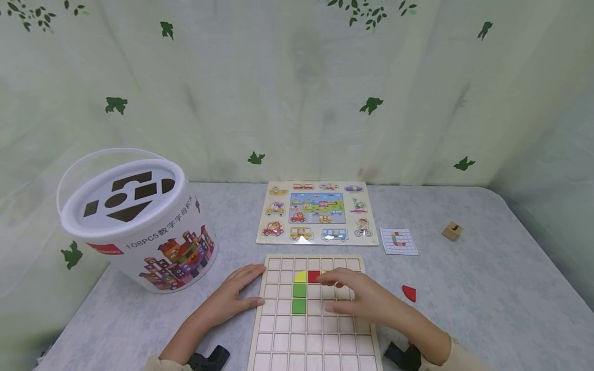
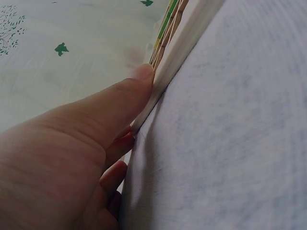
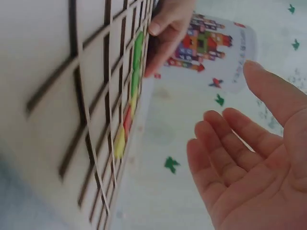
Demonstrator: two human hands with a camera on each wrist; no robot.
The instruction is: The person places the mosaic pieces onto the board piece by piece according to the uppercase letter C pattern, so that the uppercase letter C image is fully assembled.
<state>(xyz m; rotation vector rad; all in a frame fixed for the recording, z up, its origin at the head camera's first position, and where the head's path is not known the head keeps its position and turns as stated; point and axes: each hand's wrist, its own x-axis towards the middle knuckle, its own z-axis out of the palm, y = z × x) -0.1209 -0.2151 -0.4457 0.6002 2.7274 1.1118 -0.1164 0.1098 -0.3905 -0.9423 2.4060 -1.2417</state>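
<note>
Grid board [image 1: 283,340] lay flat on the worktop [image 1: 487,299], centred before the person; its near edge was cut off by the bottom of the head view. In its upper part sat a yellow quarter-round piece [image 1: 300,277], a red square [image 1: 314,277] to its right, and two green squares [image 1: 299,299] in a column below the yellow. A second yellow piece [image 3: 119,143], beyond the red one, was mostly covered by the right hand [image 1: 357,293] in the head view; its outline could not be made out. Right wrist view: near cells blurred, pieces strongly foreshortened.

Right hand: above the board's right half, fingers slightly bent, thumb well apart from them, a gap between. Left hand [image 1: 234,293]: at the board's left edge, fingers extended, thumb spread from them, thumb tip touching the rim; the other fingers were partly hidden behind the thumb in the left wrist view. Both sleeves were cut off at the frame bottom.

Loose red quarter-round piece [image 1: 409,293] lay right of the board. Pattern card [image 1: 399,241] lay farther back, its print too small to read fully, beside a picture puzzle [image 1: 317,242].
</note>
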